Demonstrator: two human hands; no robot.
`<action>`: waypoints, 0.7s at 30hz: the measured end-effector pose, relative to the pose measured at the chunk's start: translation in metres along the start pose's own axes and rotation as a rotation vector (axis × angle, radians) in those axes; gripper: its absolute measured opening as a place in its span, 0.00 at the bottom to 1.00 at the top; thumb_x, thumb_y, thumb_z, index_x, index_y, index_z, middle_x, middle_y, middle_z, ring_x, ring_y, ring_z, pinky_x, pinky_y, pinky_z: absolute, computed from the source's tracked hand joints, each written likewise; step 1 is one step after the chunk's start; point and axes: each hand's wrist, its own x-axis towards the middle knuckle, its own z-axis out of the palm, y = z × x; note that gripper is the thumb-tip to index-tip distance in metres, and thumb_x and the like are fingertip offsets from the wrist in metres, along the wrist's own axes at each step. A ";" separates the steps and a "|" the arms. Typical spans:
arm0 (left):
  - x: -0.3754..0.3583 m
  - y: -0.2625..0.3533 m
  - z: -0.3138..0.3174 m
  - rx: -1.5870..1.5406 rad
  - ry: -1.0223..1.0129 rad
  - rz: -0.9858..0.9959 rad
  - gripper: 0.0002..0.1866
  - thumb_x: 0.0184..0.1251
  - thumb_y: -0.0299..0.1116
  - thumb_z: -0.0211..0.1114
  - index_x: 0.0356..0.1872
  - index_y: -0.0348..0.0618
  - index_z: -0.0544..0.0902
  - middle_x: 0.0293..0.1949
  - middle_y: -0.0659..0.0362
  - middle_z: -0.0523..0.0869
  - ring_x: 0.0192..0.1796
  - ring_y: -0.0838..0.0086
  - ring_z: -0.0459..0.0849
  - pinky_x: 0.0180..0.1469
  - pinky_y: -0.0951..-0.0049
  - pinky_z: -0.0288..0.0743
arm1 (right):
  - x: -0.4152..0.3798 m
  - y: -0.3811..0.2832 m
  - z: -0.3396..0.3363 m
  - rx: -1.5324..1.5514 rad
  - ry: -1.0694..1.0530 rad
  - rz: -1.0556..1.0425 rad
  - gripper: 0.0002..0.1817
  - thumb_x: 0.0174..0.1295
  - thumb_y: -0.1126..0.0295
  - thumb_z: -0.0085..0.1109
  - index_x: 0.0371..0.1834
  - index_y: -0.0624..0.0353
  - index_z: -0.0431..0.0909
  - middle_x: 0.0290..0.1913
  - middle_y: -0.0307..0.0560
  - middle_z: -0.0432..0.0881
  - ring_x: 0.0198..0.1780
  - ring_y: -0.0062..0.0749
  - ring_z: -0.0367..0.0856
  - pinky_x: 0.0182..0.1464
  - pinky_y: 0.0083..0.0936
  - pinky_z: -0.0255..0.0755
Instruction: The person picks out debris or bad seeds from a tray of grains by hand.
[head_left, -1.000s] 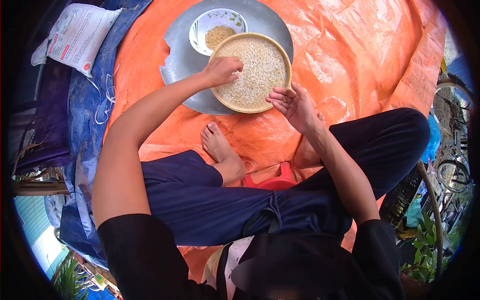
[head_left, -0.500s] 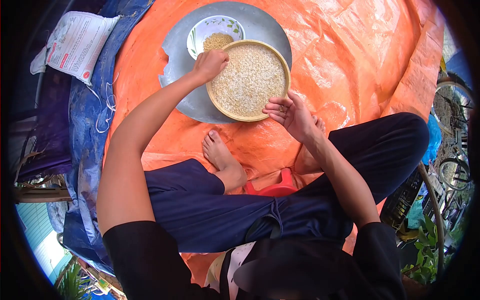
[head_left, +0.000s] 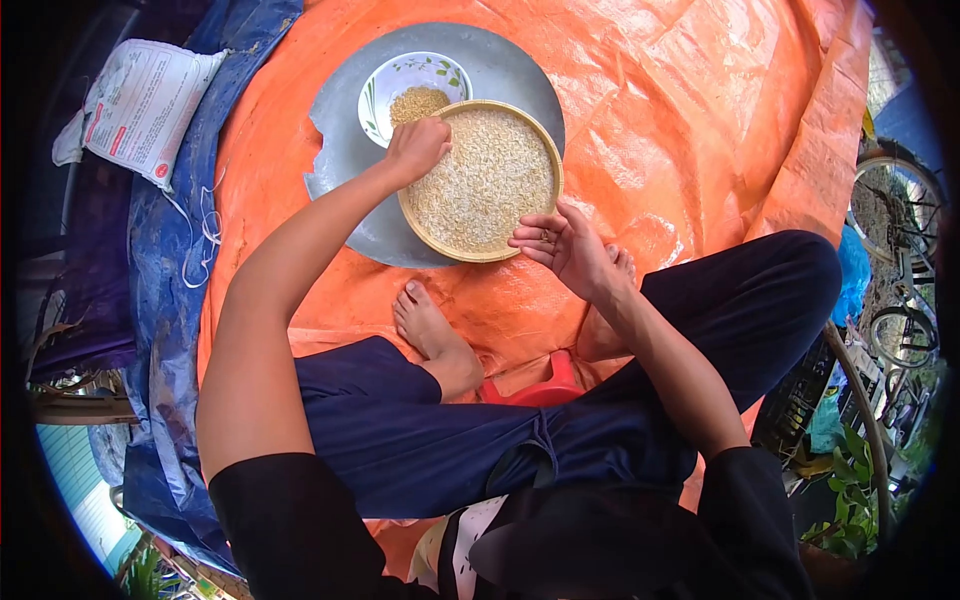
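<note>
A round woven tray (head_left: 556, 160) full of pale grains (head_left: 485, 180) overlaps a grey metal disc (head_left: 345, 110). My left hand (head_left: 418, 150) is closed at the tray's upper left rim, fingertips over the grains; whatever it pinches is too small to make out. At the lower right rim is my right hand (head_left: 565, 245), its fingers spread and palm turned toward the tray, with nothing held in it. Behind the tray, a white bowl with green leaf patterns (head_left: 380, 85) holds golden-brown grains (head_left: 418, 103).
An orange tarp (head_left: 650, 120) lies under everything, with a blue tarp (head_left: 165, 300) along its left edge. A printed white sack (head_left: 150, 105) lies at upper left. A red plastic stool (head_left: 555, 385) shows between my legs. Bicycles (head_left: 895, 200) stand at far right.
The whole view has shifted, so the tray, bowl and disc appear slightly lower and further left. Both hands keep nearly the same places beside the tray.
</note>
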 end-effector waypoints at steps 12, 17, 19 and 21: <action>0.000 -0.012 0.007 0.044 -0.083 0.117 0.04 0.65 0.27 0.56 0.37 0.39 0.74 0.40 0.49 0.78 0.43 0.50 0.81 0.45 0.53 0.73 | 0.004 0.000 -0.004 0.003 -0.004 0.013 0.32 0.72 0.43 0.40 0.49 0.66 0.76 0.43 0.53 0.84 0.49 0.38 0.85 0.54 0.27 0.78; 0.001 -0.006 -0.004 0.014 -0.162 0.104 0.06 0.64 0.24 0.52 0.40 0.36 0.72 0.45 0.44 0.76 0.47 0.46 0.80 0.48 0.52 0.72 | 0.008 -0.001 -0.010 0.019 0.008 -0.003 0.32 0.72 0.43 0.40 0.49 0.67 0.76 0.44 0.54 0.84 0.49 0.39 0.84 0.55 0.28 0.78; 0.005 -0.010 -0.004 -0.084 -0.137 0.103 0.05 0.63 0.24 0.53 0.38 0.35 0.72 0.43 0.44 0.77 0.46 0.47 0.80 0.48 0.53 0.72 | 0.009 -0.002 -0.012 0.019 0.017 -0.007 0.32 0.72 0.43 0.40 0.50 0.67 0.75 0.44 0.54 0.84 0.50 0.39 0.84 0.55 0.28 0.78; 0.011 -0.012 -0.008 -0.158 -0.134 0.131 0.04 0.61 0.24 0.54 0.35 0.34 0.73 0.39 0.44 0.79 0.45 0.48 0.80 0.46 0.54 0.73 | 0.010 -0.003 -0.013 0.013 0.021 -0.010 0.32 0.72 0.43 0.40 0.50 0.67 0.75 0.45 0.54 0.84 0.50 0.40 0.84 0.55 0.28 0.78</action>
